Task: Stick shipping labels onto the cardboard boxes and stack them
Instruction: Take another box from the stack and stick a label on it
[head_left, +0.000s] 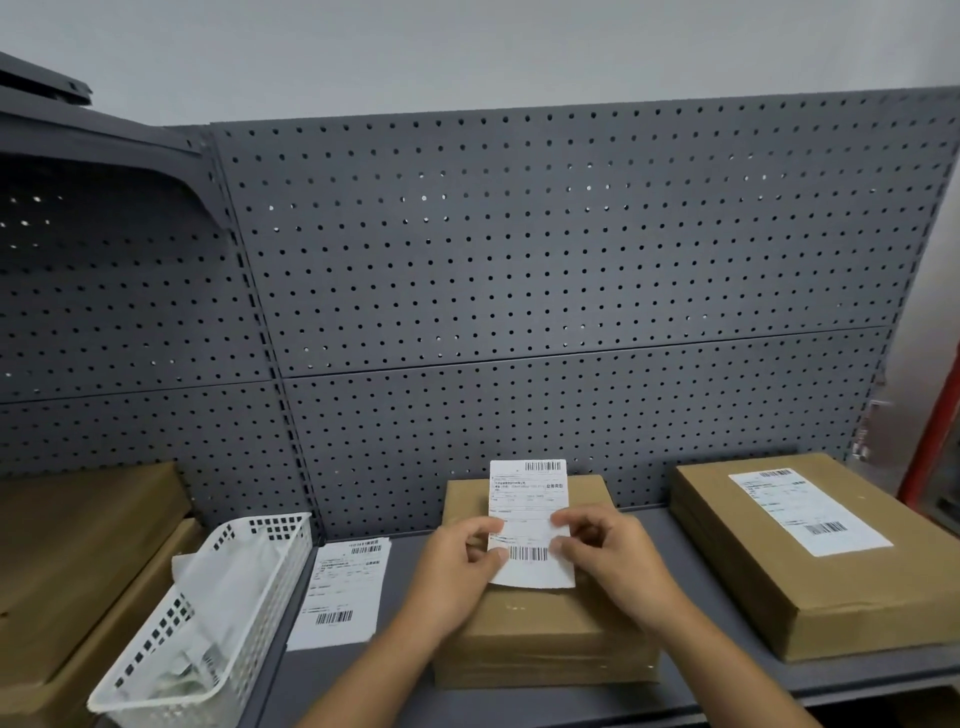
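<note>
A white shipping label (529, 499) with barcodes is held upright over a flat cardboard box (540, 629) in the middle of the grey shelf. My left hand (462, 564) pinches the label's left edge, and my right hand (608, 551) pinches its right edge. The lower end of the label hangs just above the box top. To the right lies another cardboard box (810, 587) with a label (810, 512) stuck on its top. A small pile of loose labels (343, 592) lies on the shelf left of the middle box.
A white plastic basket (249, 618) holding crumpled backing paper stands at the left front. Behind it is a stack of plain cardboard boxes (78, 561). A grey pegboard wall (519, 291) closes the back. Something red (935, 436) stands at the far right.
</note>
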